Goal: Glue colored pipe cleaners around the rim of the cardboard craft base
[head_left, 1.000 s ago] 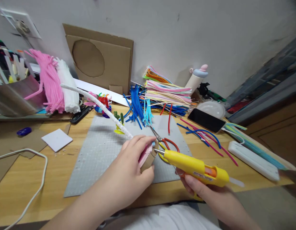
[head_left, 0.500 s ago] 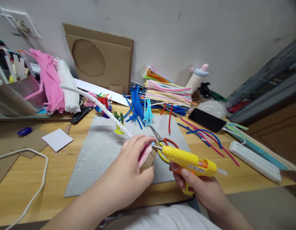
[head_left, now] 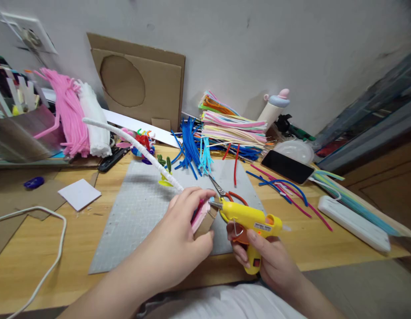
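My left hand [head_left: 182, 230] is closed around a small cardboard piece [head_left: 205, 221] with pink fuzzy wrapping [head_left: 199, 215]. A long white pipe cleaner [head_left: 132, 141] runs from that piece up and to the left. My right hand [head_left: 261, 257] grips a yellow hot glue gun [head_left: 250, 219], a finger at its trigger. The gun's nozzle touches the top edge of the wrapped piece. Both are held above a grey cutting mat [head_left: 135, 212] on the wooden table.
Red-handled scissors [head_left: 225, 193] lie on the mat behind the gun. Blue pipe cleaners [head_left: 190, 148], a pastel stack [head_left: 232, 126], pink and white bundles [head_left: 75, 115], a phone [head_left: 287, 166], a white power strip [head_left: 353, 223], cardboard sheets [head_left: 139, 82] and a white cable [head_left: 42, 248] surround the mat.
My right hand has brought the glue gun leftward and tilted it more upright until the nozzle reached the wrapped piece. My left hand has stayed nearly still.
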Tool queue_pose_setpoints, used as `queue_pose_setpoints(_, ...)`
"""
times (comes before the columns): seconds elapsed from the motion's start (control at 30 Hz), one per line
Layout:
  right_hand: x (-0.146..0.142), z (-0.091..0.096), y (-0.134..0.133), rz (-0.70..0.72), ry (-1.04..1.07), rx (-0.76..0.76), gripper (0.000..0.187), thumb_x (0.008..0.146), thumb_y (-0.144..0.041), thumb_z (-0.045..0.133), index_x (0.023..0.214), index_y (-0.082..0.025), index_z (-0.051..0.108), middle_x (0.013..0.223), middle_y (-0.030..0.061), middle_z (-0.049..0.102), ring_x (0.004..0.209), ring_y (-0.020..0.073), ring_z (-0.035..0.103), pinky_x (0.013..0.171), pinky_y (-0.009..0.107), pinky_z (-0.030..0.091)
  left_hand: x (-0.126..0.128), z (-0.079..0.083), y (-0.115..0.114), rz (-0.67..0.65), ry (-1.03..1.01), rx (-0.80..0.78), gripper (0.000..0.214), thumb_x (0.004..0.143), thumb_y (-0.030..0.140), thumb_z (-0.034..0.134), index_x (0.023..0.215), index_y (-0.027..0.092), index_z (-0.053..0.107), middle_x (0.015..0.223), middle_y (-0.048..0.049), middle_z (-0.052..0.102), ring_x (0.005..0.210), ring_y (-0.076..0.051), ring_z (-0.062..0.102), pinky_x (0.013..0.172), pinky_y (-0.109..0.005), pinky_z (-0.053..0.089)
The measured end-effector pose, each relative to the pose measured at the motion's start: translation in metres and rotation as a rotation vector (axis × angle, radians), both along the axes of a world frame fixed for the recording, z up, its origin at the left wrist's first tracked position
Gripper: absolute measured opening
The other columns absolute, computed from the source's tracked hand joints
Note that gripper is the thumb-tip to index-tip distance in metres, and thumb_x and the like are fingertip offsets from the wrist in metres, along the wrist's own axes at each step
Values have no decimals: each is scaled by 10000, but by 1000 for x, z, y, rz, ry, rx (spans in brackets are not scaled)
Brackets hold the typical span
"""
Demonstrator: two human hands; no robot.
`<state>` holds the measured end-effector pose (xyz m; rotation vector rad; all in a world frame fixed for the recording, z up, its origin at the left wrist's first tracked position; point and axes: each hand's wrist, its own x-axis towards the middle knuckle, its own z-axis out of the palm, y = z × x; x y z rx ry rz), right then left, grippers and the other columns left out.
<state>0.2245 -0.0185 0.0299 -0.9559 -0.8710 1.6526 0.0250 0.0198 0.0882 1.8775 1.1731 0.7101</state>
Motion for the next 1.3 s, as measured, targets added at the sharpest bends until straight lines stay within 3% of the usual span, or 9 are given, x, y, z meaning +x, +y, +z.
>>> queue_pose_setpoints(0.47,-5,-4,2,-2,161,28,211,852,-401,661,913,-199,677,840,32,627,496,45,490,440,171,369,0,-1,-1,-10,8,8,576,728,95,519,1257,309,444,1322,7,481,1263,-196,431,1085,-366,355)
queue_pose_setpoints(0.93,23,1,-4,-75,-332,55,375,860,-533,603,941,-178,692,818,70,652,580,118,519,531,260,410,-2,4,2,19,0,-37,563,751,125,527,1267,335,446,1350,15,471,1285,-206,427,1100,-387,339)
queue_pose_setpoints(1.13,24,15,-3,-40,-459,20,452,828,-607,591,863,-169,695,735,60,632,566,132,509,518,268,415,-1,4,2,12,17,-25,565,741,118,528,1257,336,453,1351,16,472,1286,-207,426,1099,-386,338)
queue_pose_setpoints(1.3,17,28,-1,-123,-478,5,426,792,-604,635,789,-181,678,654,22,586,528,120,486,501,256,402,-2,3,2,7,16,-20,583,735,114,528,1262,348,446,1349,25,477,1292,-203,417,1108,-388,330)
